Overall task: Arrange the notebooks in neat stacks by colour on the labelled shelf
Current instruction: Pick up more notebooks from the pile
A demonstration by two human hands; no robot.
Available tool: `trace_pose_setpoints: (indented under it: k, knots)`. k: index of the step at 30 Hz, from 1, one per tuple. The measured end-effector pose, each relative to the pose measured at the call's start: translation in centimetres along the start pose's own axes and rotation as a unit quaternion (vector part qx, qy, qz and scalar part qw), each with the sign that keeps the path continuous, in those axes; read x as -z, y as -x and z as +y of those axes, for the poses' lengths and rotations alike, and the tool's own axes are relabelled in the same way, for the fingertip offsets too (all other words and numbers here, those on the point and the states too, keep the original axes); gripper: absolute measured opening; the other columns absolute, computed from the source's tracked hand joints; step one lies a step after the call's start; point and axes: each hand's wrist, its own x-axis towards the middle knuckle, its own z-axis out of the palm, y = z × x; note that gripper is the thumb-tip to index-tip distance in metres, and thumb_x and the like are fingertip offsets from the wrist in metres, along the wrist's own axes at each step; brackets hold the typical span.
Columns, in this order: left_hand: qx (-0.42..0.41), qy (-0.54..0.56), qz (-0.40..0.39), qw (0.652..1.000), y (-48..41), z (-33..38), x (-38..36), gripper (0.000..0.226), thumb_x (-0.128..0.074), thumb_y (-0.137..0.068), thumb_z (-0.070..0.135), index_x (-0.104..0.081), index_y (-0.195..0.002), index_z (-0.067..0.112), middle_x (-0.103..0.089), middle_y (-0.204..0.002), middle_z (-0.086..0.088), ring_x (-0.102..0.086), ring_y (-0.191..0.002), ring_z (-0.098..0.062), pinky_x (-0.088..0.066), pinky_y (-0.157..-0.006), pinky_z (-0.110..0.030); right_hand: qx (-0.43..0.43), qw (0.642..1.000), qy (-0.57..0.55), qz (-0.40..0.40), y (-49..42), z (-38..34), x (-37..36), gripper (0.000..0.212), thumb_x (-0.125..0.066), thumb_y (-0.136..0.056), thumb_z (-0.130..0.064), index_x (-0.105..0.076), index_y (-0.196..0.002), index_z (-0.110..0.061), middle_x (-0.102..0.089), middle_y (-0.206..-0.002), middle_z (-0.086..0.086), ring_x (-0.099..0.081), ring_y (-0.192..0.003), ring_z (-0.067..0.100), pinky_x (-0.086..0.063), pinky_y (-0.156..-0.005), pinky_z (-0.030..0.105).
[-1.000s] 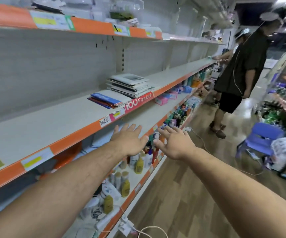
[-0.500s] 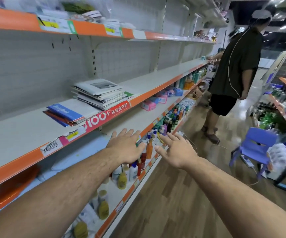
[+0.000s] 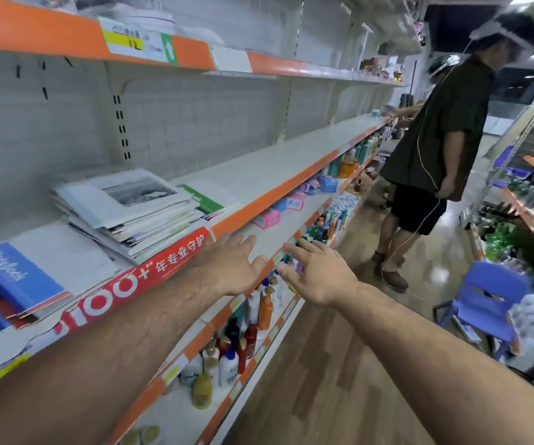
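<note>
Both hands (empty, fingers spread) hover beside stacked notebooks.

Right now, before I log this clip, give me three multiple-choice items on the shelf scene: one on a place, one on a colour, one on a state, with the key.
1. Where does the green notebook lie?
A) on the floor
B) on the shelf, at the right side of the pale stack
C) in a hand

2. What colour is the top cover of the leftmost pile?
A) yellow
B) black
C) blue

3. How are the left hand and the right hand?
A) both open, holding nothing
B) the left grips a notebook
C) the right grips a bottle

Key:
1 B: its green cover shows at the pale stack's right edge on the shelf.
2 C: a blue cover with white script lies uppermost.
3 A: the fingers of both hands are straight and spread, with nothing in them.
</note>
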Motion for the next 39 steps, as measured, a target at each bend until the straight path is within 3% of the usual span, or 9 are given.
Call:
trace_pose_setpoints:
  k: [7, 12, 16, 25, 30, 33, 39]
  knots:
    - [0.024, 0.0, 0.008, 1.0, -7.3, -0.6, 0.2, 0.07, -0.017, -0.1, 0.063, -0.008, -0.159, 0.027, -0.01, -0.167, -0.001, -0.005, -0.153, -0.024, -0.001, -0.123, -0.051, 0.04, 0.999, 0.001, -0.021, -8.9, 3.4, -0.4, 0.071, -0.023, -0.096, -0.071, -0.016, -0.157, -0.036, -0.013, -0.166, 0.001, -0.008, -0.153, 0.026, -0.012, -0.123, 0.048]
    - [0.074, -0.01, 0.022, 0.997, -12.5, -0.5, -0.5, 0.067, -0.018, -0.1, 0.061, -0.019, -0.156, 0.025, -0.023, -0.163, -0.003, -0.015, -0.15, -0.027, -0.013, -0.12, -0.054, 0.103, 0.994, 0.006, -0.023, -15.6, 5.5, -0.7, 0.07, -0.023, -0.097, -0.069, -0.016, -0.158, -0.034, -0.011, -0.166, 0.001, -0.007, -0.153, 0.026, -0.012, -0.122, 0.05]
    - [0.146, -0.005, 0.018, 0.989, -16.0, -0.2, -0.4, 0.071, -0.016, -0.1, 0.062, -0.008, -0.16, 0.023, -0.011, -0.167, -0.003, -0.008, -0.153, -0.026, -0.008, -0.122, -0.052, 0.178, 0.984, 0.011, -0.024, -21.8, 7.4, -0.7, 0.07, -0.024, -0.097, -0.069, -0.019, -0.157, -0.033, -0.015, -0.166, 0.002, -0.01, -0.152, 0.025, -0.015, -0.121, 0.05]
    - [0.281, 0.011, -0.006, 0.96, -19.8, -0.2, -0.3, 0.072, -0.017, -0.101, 0.06, -0.005, -0.16, 0.02, -0.011, -0.166, -0.006, -0.006, -0.153, -0.027, -0.007, -0.123, -0.05, 0.314, 0.949, 0.001, -0.034, -30.3, 6.7, 0.3, 0.066, -0.028, -0.098, -0.064, -0.021, -0.157, -0.034, -0.017, -0.165, 0.001, -0.013, -0.152, 0.024, -0.015, -0.121, 0.045]
    - [0.328, 0.026, 0.019, 0.944, -21.4, -2.6, -1.3, 0.077, -0.021, -0.1, 0.058, -0.011, -0.158, 0.008, -0.023, -0.161, -0.019, -0.016, -0.15, -0.033, -0.014, -0.123, -0.045, 0.331, 0.942, -0.028, -0.053, -33.3, 5.7, -0.4, 0.063, -0.032, -0.099, -0.061, -0.028, -0.155, -0.032, -0.022, -0.164, 0.001, -0.018, -0.15, 0.024, -0.016, -0.122, 0.045]
    - [0.377, 0.039, 0.033, 0.925, -22.3, -3.6, -1.4, 0.075, -0.036, -0.093, 0.06, -0.03, -0.148, 0.01, -0.038, -0.148, -0.019, -0.029, -0.138, -0.038, -0.025, -0.117, -0.047, 0.31, 0.944, -0.097, -0.054, -35.8, 4.3, -0.7, 0.059, -0.037, -0.101, -0.056, -0.045, -0.146, -0.019, -0.043, -0.152, 0.009, -0.037, -0.141, 0.026, -0.031, -0.114, 0.038]
    - [0.454, 0.081, 0.009, 0.887, -23.8, -4.4, -0.9, 0.07, -0.05, -0.088, 0.06, -0.04, -0.14, 0.015, -0.032, -0.147, -0.019, -0.028, -0.135, -0.047, -0.03, -0.112, -0.055, 0.254, 0.949, -0.165, -0.083, -40.1, 1.6, -1.4, 0.058, -0.038, -0.101, -0.053, -0.054, -0.136, -0.009, -0.059, -0.137, 0.008, -0.052, -0.125, 0.025, -0.039, -0.096, 0.029]
